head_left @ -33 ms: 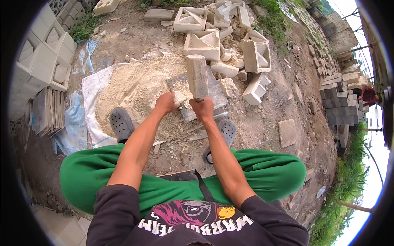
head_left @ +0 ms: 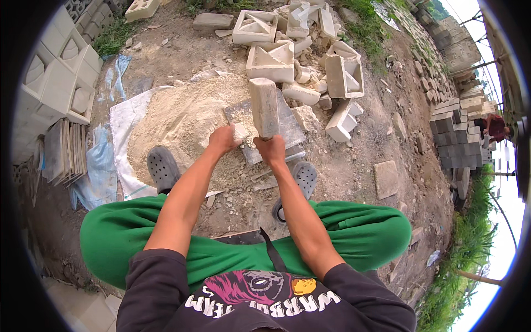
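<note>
My left hand point(head_left: 223, 140) is closed around a small pale chunk of block point(head_left: 239, 133), at the left edge of a flat grey slab point(head_left: 290, 123). In my right hand point(head_left: 271, 150) is the handle of a thick wooden mallet point(head_left: 264, 106), its long dusty head pointing away from me over the slab. Most of the handle is hidden by my fingers. Crumbs lie on the slab beside the chunk. Left of it spreads a heap of pale crushed rubble point(head_left: 177, 122), partly over a white sheet point(head_left: 123, 133).
Broken hollow blocks point(head_left: 271, 60) are piled beyond the slab. Pale blocks point(head_left: 69, 55) and thin boards point(head_left: 69, 149) stand at the left. Grey blocks point(head_left: 456, 135) are stacked at the right, near another person point(head_left: 496, 127). My clogs point(head_left: 163, 169) flank the slab.
The mallet head has dropped slightly toward the slab, and my right hand has come a little nearer to me. My left hand stays on the chunk.
</note>
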Available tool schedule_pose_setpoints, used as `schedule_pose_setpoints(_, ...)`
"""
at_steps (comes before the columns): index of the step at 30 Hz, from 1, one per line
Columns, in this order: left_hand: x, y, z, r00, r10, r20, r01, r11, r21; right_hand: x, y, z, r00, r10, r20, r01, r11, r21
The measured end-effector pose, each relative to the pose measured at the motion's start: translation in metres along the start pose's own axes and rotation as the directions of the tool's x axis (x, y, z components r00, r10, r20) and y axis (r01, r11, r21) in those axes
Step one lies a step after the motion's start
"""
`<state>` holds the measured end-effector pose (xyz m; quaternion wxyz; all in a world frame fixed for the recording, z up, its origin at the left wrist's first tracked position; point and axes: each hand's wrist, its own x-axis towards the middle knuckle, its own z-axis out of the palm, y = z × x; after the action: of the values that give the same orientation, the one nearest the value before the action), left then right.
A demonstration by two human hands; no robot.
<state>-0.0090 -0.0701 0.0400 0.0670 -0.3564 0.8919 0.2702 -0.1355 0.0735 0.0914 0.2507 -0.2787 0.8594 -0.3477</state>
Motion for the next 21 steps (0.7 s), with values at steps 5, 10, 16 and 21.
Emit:
schedule_pose_setpoints(5, -0.001, -0.009, 0.012, 0.998, -0.015, -0.065, 0.014, 1.000, -0.008, -0.007, 0.036, 0.017, 0.947, 0.287, 0.144, -0.227, 0.916, -0.330)
schedule_pose_setpoints(10, -0.011, -0.008, 0.024, 0.996, -0.030, -0.083, 0.032, 0.999, 0.017, 0.001, 0.029, 0.005, 0.936, 0.272, 0.224, -0.226, 0.951, -0.211)
schedule_pose_setpoints(16, -0.038, -0.014, 0.003, 0.967, -0.089, -0.240, 0.084, 0.996, -0.031, 0.012, 0.058, -0.002, 0.943, 0.310, 0.119, -0.303, 0.950, -0.070)
schedule_pose_setpoints(21, -0.050, -0.040, -0.007, 0.942, -0.236, -0.239, 0.262, 0.961, 0.086, -0.003, 0.051, -0.011, 0.925, 0.376, 0.051, -0.371, 0.924, -0.090)
